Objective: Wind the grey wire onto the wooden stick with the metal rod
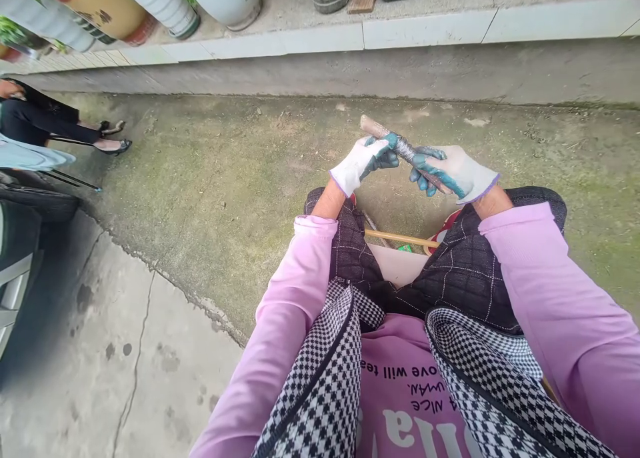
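One short brown stick (406,150), bound around its middle with something silvery, slants down to the right at right of centre in the upper half of the frame, held up above the ground. The left hand (367,161), in a white glove with teal on the palm and fingers, pinches it between thumb and fingers beside the binding, and the stick's pale end juts past it. The right hand (451,170), gloved alike, has its fingers curled around the lower part. Beneath, between knees in dark checked trousers (487,275), a yellow pole (395,236) runs crosswise near a small green scrap (405,248) and a partly hidden red and white item (444,229). Greenish ground (210,198) spreads across the middle of the frame; along the upper edge a ledge (320,43) carries a white pot (223,1) and other containers, and at far left another person's legs (65,119) show in black
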### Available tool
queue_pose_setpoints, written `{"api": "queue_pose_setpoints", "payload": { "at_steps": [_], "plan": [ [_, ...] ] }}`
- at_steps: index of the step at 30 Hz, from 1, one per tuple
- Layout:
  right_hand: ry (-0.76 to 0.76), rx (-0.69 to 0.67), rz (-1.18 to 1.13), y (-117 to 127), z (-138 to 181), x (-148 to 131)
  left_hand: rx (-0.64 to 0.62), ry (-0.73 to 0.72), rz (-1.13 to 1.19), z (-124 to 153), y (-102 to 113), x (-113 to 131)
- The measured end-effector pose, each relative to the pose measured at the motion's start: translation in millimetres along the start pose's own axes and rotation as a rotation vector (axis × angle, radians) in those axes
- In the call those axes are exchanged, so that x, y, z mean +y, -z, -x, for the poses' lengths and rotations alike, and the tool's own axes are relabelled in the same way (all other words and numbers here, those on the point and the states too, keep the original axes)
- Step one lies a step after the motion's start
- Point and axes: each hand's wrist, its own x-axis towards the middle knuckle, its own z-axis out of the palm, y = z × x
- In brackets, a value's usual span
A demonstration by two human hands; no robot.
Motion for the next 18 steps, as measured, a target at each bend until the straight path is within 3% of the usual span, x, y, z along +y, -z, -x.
{"api": "queue_pose_setpoints", "payload": {
  "at_steps": [3, 5, 8, 11, 13, 18],
  "plan": [
    [-0.043, -0.184, -0.172, 9.4, 6.9, 0.9, -0.024, -0.016, 0.023, 5.0, 4.0, 2.5],
    [-0.024, -0.192, -0.191, 12.2, 6.9, 4.7, -0.014, -0.013, 0.017, 5.9, 2.9, 3.9],
    [0.005, -0.072, -0.086, 7.5, -0.8, 10.9, 0.011, 0.014, -0.017, 2.8, -3.1, 4.6],
    [0.017, 0.093, 0.158, -1.7, -8.7, 12.1, 0.046, 0.046, -0.048, 0.4, -7.9, 4.9],
    [0.022, 0.13, 0.189, -4.2, -9.2, 9.8, 0.045, 0.04, -0.044, 2.1, -7.5, 5.9],
    [-0.01, -0.153, -0.171, 7.1, 4.5, 3.1, -0.077, -0.004, -0.021, 10.7, 2.3, 7.3]
  ]
}}
